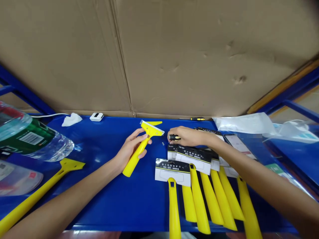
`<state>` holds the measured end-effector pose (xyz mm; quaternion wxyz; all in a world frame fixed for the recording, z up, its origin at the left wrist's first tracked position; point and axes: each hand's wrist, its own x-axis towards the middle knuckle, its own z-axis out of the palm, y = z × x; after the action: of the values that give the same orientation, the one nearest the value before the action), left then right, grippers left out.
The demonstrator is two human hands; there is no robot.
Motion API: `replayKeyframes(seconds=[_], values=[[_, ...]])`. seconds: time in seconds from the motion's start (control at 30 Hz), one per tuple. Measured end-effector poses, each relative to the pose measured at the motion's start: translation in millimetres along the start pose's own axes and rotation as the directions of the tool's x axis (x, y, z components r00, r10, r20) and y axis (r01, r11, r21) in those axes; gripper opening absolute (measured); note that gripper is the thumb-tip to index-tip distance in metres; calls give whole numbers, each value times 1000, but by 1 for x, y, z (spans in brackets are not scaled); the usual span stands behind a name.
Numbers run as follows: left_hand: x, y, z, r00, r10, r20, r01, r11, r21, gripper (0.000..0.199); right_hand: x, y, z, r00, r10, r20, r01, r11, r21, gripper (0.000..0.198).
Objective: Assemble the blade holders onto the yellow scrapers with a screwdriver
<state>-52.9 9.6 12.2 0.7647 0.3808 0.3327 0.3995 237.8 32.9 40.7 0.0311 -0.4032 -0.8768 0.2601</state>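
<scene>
My left hand (131, 147) is closed around the yellow handle of a scraper (133, 162). The scraper is tilted, with its wide head up and to the right and a metal strip along the top edge. Beyond that head a flat yellow piece (156, 123) lies on the table. My right hand (185, 135) grips a screwdriver (173, 137) by its black and yellow handle, to the right of the scraper head and apart from it. Between the hands lie small metal bits (163, 143), too small to name. Packaged yellow scrapers (203, 212) with printed cards (172, 171) lie below my right hand.
Another screwdriver (197, 119) lies at the blue table's (109, 199) back edge. On the left are a water bottle (32, 136), a plastic tub (18, 179) and a long yellow scraper (37, 194). A phone (239, 144) and white plastic bag (241, 122) lie right. Cardboard (186, 59) stands behind.
</scene>
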Motion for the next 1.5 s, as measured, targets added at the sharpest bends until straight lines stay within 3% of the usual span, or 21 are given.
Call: replayKeyframes(seconds=[0.17,0.47,0.63,0.7,0.8,0.9,1.0,1.1,1.33,1.4,1.5], values=[[0,0,-1,1000,-6,-25,5,999,-33,45,5,-3,3,998,18,-53,-20,999,-50,13],[1,8,-2,997,33,-71,-40,995,-93,37,26,3,7,989,-101,-109,96,994,-51,12],[-1,12,-1,996,19,-82,-31,988,-149,38,14,-4,-8,960,-105,-258,91,994,-64,15],[-1,12,-1,998,7,-62,-15,990,-140,38,5,-13,-23,915,-114,-387,98,993,-59,17],[-1,10,-2,1000,5,-24,-8,992,-125,36,-13,-32,-48,770,-205,-604,209,976,-65,13],[0,6,-4,1000,22,-6,-22,993,-114,33,-30,-53,-68,619,-280,-734,281,951,-125,8],[0,3,-3,1000,21,-2,-21,996,-90,33,-42,-66,-76,556,-288,-779,294,946,-140,8],[-2,3,2,1000,10,-7,-10,998,-62,34,-46,-65,-74,620,-263,-739,270,956,-113,8],[-5,7,9,997,-4,-72,1,999,-40,32,-32,-20,-62,895,-50,-444,57,998,3,13],[-5,7,8,996,-15,-93,12,999,-37,31,-25,-8,-54,938,-21,-346,20,1000,-6,14],[-2,6,5,992,-13,-127,7,999,-45,35,-10,1,-35,962,-38,-272,30,999,-34,14]])
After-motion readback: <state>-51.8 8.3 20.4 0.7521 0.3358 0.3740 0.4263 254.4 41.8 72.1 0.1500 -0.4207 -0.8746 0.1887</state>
